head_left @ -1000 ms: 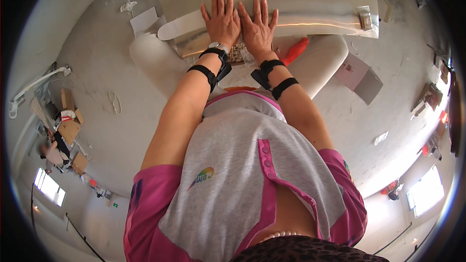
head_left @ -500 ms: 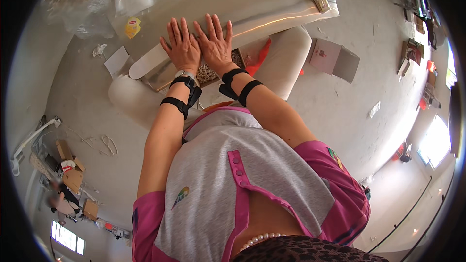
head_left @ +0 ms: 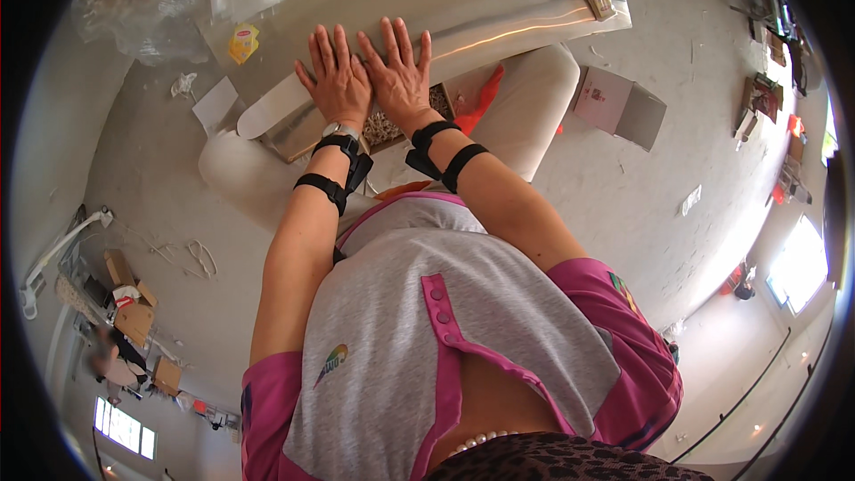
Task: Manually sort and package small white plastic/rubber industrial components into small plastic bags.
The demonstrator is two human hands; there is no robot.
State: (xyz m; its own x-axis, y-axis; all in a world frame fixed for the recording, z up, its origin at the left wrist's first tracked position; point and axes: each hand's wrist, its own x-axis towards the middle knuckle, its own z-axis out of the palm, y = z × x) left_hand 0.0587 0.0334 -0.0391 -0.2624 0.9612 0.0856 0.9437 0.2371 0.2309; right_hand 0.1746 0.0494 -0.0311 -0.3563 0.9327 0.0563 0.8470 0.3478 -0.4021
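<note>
While both hands press flat side by side, fingers spread and holding nothing, the left hand (head_left: 337, 80) and right hand (head_left: 398, 71) rest on a shiny sheet (head_left: 499, 22) that covers the table (head_left: 294, 13). Under the sheet's near edge sits a pale rounded seat (head_left: 525, 107), with something orange (head_left: 481, 98) on it. A yellow packet (head_left: 242, 42) lies far left on the table, and a small box (head_left: 619, 107) sits on the concrete floor (head_left: 677, 214) to the right, which has lots of open space.
</note>
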